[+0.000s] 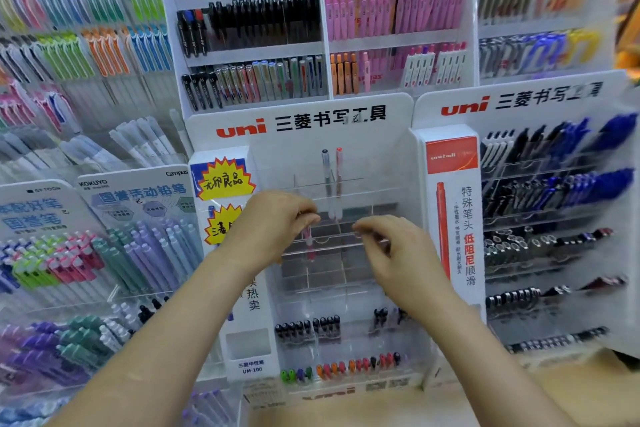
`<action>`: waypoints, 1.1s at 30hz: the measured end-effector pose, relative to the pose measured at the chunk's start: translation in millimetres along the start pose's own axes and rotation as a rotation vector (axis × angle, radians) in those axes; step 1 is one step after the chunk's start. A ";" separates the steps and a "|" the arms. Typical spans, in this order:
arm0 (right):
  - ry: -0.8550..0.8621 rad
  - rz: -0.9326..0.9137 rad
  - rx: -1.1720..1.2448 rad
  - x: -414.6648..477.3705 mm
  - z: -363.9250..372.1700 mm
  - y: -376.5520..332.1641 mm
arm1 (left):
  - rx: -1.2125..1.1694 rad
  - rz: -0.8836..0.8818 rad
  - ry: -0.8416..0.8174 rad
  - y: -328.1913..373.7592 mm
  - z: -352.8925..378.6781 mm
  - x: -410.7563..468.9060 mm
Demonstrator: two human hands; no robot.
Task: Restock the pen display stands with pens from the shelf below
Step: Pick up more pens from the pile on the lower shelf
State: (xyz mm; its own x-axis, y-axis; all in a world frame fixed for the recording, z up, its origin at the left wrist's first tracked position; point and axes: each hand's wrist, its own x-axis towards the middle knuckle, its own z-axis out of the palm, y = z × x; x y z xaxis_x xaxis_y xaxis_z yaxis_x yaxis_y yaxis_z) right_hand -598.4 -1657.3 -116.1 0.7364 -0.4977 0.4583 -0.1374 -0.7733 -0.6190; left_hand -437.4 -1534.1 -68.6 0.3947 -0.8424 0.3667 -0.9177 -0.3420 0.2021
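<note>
Head view: our left hand [277, 225] pinches a pink pen [309, 243] tip-down at the middle tier of the clear uni display stand [374, 156]. Just right, our right hand [391, 253] curls its fingers; whether it holds anything, we cannot tell.

The clear uni display stand [381, 156] holds two upright pens [325, 166] in its top row; the left hand [277, 222] holds a red pen [308, 243] upright.
</note>
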 end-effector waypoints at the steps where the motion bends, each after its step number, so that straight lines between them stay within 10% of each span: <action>1: 0.009 0.056 0.021 -10.3 -4.1 -0.9 | -0.003 0.015 0.017 -0.9 1.0 -1.1; 8: 0.124 0.388 0.047 -107.7 -25.8 -0.6 | -0.221 0.312 0.211 51.9 13.5 -54.8; 18: -0.094 0.817 -0.104 -280.6 -37.7 56.5 | -0.460 0.463 -0.467 151.2 144.0 -207.7; 25: -0.250 0.884 -0.128 -370.6 60.2 148.5 | -0.237 0.263 -0.827 131.3 291.0 -287.5; 33: -0.295 0.852 -0.206 -425.5 157.2 273.9 | 0.025 0.099 -0.777 63.2 461.8 -310.0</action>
State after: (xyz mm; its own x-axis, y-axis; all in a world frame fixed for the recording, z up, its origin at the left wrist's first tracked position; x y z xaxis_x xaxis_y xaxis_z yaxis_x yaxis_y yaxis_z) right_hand -845.2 -1595.6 -580.9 0.4673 -0.8322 -0.2985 -0.8046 -0.2604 -0.5336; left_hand -638.5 -1486.8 -588.8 0.1750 -0.9163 -0.3603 -0.9514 -0.2515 0.1775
